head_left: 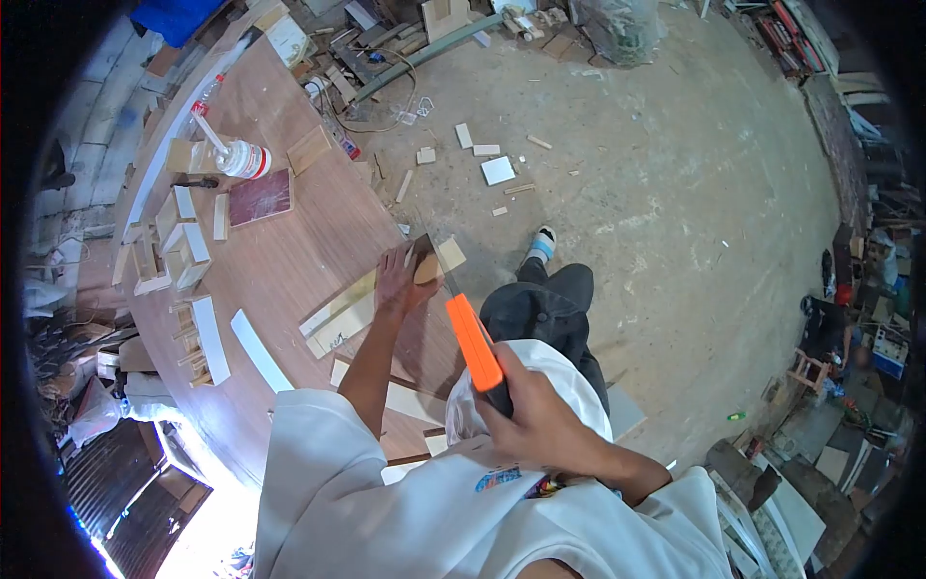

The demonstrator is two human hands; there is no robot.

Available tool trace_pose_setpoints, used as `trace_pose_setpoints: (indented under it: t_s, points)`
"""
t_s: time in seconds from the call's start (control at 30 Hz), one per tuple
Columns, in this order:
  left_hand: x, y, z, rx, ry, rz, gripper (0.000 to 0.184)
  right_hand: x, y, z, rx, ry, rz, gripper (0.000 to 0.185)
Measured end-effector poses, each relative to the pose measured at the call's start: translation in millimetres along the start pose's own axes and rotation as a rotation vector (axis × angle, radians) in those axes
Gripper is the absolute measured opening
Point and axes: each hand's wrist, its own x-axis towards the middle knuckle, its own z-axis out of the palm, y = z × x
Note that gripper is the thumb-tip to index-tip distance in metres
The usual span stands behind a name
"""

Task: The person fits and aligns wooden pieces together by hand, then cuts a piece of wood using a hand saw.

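My right hand (540,415) is wrapped around the dark grip of a handsaw (473,343) with a bright orange handle. Its thin blade runs forward to the table's edge, beside my left hand (394,280). That hand presses down at the edge, its fingers gripping a brown wood block (425,268) and the pale strip of wood beneath. The end of a light wood piece (450,254) sticks out past the table edge, on the far side of the blade. Pale wood strips (342,323) lie on the table behind my left wrist. The blade's exact contact with the wood is hard to make out.
The wooden table (318,232) carries a white glue tub (246,160), a dark red board (260,197), a curved white strip (258,349) and small wooden frames (183,241). White offcuts (498,171) litter the floor. A person (825,323) is at the far right.
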Motion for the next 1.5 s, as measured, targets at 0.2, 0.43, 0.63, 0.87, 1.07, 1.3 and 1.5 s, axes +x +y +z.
trace_pose_setpoints:
  t_s: [0.2, 0.43, 0.63, 0.87, 1.07, 1.3, 1.5]
  points:
    - [-0.2, -3.2, 1.5, -0.035, -0.040, -0.022, 0.063, 63.6, 52.2, 0.6, -0.070, 0.105, 0.024, 0.027]
    - [0.0, -0.8, -0.7, 0.038, -0.148, -0.074, 0.066, 42.9, 35.9, 8.8, -0.011, 0.199, -0.059, 0.032]
    - [-0.7, 0.9, -0.3, 0.003, -0.048, -0.020, 0.065, 52.6, 52.4, 9.9, -0.024, 0.188, -0.040, 0.039]
    - [0.2, -0.3, 1.6, 0.014, -0.046, -0.023, 0.064, 35.2, 38.9, 0.4, -0.036, 0.151, -0.065, 0.036]
    - [3.4, -2.1, -2.3, -0.025, -0.058, -0.034, 0.066, 78.5, 72.6, 2.6, -0.055, 0.146, 0.005, 0.013]
    - [1.8, -6.9, 8.2, -0.001, -0.022, -0.009, 0.065, 48.8, 58.6, 4.3, -0.041, 0.168, -0.099, 0.030]
    - [-2.6, -1.4, 2.7, -0.033, 0.007, 0.009, 0.064, 43.0, 61.4, -3.2, 0.010, 0.146, 0.001, 0.015]
